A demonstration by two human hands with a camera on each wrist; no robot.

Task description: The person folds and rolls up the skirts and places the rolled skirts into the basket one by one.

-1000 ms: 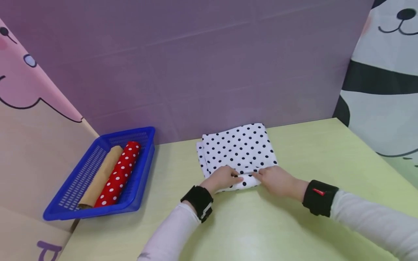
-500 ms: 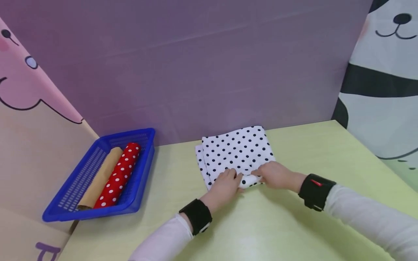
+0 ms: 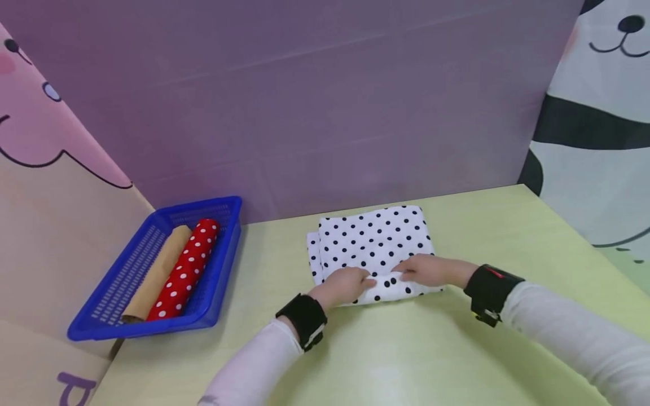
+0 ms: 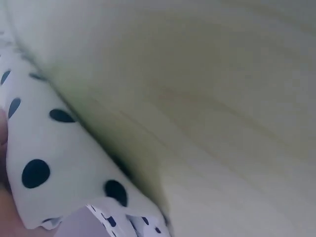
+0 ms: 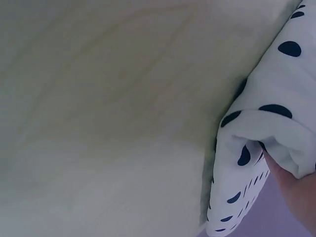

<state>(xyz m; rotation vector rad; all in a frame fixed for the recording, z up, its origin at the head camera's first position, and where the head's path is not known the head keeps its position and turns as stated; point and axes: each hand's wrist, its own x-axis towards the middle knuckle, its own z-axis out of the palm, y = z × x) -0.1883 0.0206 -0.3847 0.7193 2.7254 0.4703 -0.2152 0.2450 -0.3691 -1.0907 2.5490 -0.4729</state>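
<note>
A white cloth with black polka dots (image 3: 376,239) lies folded on the table, its near edge turned up into a thick roll. My left hand (image 3: 345,285) grips the left part of that roll, thumb toward the middle. On the right part, my right hand (image 3: 425,270) pinches the same roll between thumb and fingers. In the left wrist view the dotted roll (image 4: 64,158) rests along the tabletop, with a bit of the hand at the left border. The right wrist view shows the roll's open end (image 5: 269,128) with the right thumb (image 5: 281,173) tucked into it.
To the left stands a blue plastic basket (image 3: 215,293) holding a tan roll (image 3: 157,276) and a red roll with white dots (image 3: 185,270). A purple backdrop (image 3: 325,113) rises behind the pale yellow table (image 3: 396,361). Printed panels flank both sides.
The cloth's far edge has come nearer to me, and its near edge is rolled over more evenly. My left hand has shifted from flatter on the cloth to gripping the roll.
</note>
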